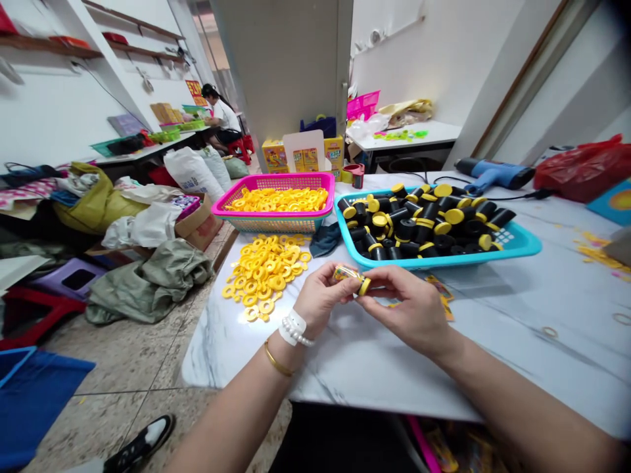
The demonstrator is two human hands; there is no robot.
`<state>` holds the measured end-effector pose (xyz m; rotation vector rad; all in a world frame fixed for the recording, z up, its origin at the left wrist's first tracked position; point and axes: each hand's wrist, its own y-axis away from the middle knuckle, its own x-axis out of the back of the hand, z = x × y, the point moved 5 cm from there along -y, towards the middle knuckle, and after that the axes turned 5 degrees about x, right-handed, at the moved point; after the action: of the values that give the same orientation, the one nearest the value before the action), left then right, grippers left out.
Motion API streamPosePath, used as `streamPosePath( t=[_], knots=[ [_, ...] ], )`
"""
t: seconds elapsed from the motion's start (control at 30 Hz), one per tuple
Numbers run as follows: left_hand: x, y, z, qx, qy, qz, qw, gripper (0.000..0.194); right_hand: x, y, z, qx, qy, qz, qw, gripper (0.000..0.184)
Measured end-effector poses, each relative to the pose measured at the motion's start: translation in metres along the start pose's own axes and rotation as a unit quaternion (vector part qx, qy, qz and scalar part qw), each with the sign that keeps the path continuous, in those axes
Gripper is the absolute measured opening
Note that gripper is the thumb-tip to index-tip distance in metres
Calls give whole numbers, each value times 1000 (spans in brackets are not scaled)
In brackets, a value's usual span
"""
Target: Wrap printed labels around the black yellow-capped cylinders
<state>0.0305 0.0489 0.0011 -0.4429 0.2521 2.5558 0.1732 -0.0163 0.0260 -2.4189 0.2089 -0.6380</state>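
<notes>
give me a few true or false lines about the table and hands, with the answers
1. The pink basket holds yellow pieces. True.
2. The black cylinders are heaped in the pink basket. False: the black cylinders are in the blue basket.
3. Both the left hand and right hand are at a small yellow-capped piece. True.
4. The white bead bracelet is on the right wrist. False: the white bead bracelet is on the left wrist.

At lower centre, the left wrist wears a pearly white beaded bracelet, a flat white band and a thin gold-coloured bangle; black clothing shows at the bottom edge.
</notes>
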Motion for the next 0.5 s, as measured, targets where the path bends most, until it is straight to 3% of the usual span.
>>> streamPosePath(
  t=[0.23,0.5],
  knots=[
    [8,1,5,7,-57,1,998,39,9,-4,-2,118,115,22,986,32],
    [1,7,19,-112,-142,-17,983,29,13,-1,-5,128,102,42,986,36]
  ],
)
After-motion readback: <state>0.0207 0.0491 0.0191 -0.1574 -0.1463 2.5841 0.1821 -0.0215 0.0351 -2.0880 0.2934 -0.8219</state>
